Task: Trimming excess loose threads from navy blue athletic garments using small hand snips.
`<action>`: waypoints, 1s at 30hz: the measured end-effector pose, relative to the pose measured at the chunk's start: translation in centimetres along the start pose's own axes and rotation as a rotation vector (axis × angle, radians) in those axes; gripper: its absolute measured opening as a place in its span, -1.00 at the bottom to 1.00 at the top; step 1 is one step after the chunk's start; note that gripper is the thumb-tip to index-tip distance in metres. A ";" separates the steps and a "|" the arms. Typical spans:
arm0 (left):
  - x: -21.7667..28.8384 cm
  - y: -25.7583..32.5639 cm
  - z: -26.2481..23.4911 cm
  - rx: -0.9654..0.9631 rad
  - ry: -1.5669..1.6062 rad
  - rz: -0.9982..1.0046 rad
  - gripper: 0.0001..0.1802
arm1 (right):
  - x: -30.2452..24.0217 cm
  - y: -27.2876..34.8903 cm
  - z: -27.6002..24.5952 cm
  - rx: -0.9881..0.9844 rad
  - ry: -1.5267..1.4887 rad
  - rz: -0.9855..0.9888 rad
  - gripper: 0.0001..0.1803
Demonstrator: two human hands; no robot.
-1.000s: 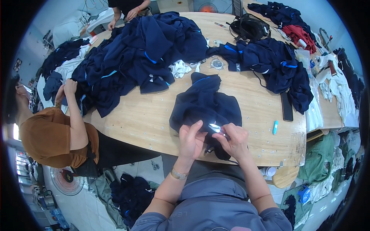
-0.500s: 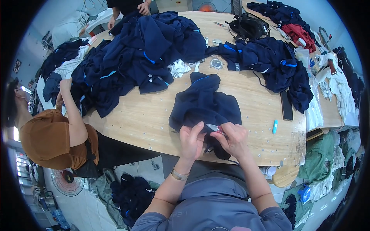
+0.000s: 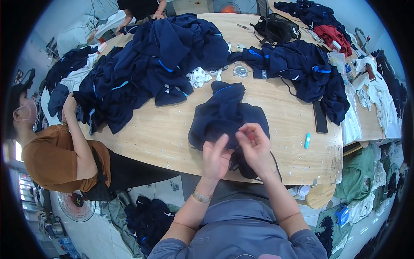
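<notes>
A navy garment (image 3: 228,116) with a thin blue trim lies bunched on the wooden table in front of me. My left hand (image 3: 215,159) is at its near edge, thumb raised and fingers curled against the dark cloth, pinching it. Just to the right, my right hand (image 3: 257,149) hovers over the garment with thumb and forefinger brought close together. Something red, the handle of small thread snips (image 3: 252,136), shows inside that hand; the blades are hidden now. A dark cord hangs from the garment beside my right wrist.
Large navy garment piles (image 3: 146,60) cover the table's far left, another (image 3: 297,64) the right. A phone (image 3: 320,117), a light-blue pen-like item (image 3: 307,140) and a black bag (image 3: 276,29) lie at right. A co-worker in brown (image 3: 56,157) stands at left, another person (image 3: 140,11) beyond.
My right hand has lifted slightly and turned, so the snips' blades no longer show. My left hand stays nearly in place. The co-worker at left has raised their head.
</notes>
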State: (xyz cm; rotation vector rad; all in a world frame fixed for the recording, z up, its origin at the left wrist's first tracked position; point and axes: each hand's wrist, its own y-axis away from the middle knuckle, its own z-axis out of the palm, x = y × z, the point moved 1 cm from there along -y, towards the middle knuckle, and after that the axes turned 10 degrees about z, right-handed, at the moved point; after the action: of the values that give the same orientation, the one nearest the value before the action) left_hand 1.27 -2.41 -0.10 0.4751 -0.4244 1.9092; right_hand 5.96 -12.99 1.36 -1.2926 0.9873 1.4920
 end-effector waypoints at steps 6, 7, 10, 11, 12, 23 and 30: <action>0.2 -0.3 0.7 0.025 -0.138 -0.038 -0.73 | 0.1 -0.4 -1.0 0.119 0.111 -0.109 -0.93; 0.1 -0.3 0.5 0.034 -0.161 -0.003 -0.75 | -0.5 0.2 -0.7 0.092 0.166 -0.153 -0.91; -0.4 -0.2 -0.3 0.043 -0.198 0.064 -0.80 | -0.1 0.7 -0.8 0.036 0.431 -0.332 -0.70; -0.5 0.0 -0.4 0.048 -0.215 0.099 -0.82 | -0.1 0.6 -0.7 0.039 0.496 -0.424 -0.64; -0.6 0.2 -0.5 0.049 -0.214 0.101 -0.82 | -0.3 0.8 -0.8 0.039 0.591 -0.471 -0.64; -0.5 -0.1 0.4 0.054 -0.307 0.132 -0.83 | 1.3 0.7 -1.3 0.190 0.344 -0.204 -0.82; -0.6 0.1 -0.9 0.063 -0.355 0.115 -0.78 | 0.2 0.6 -1.1 0.055 0.594 -0.503 -0.72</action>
State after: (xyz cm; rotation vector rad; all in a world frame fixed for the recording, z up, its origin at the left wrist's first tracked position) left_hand 1.26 -2.48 -1.18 0.8536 -0.6340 1.9556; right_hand 5.66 -14.21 1.06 -1.8293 0.9534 0.7019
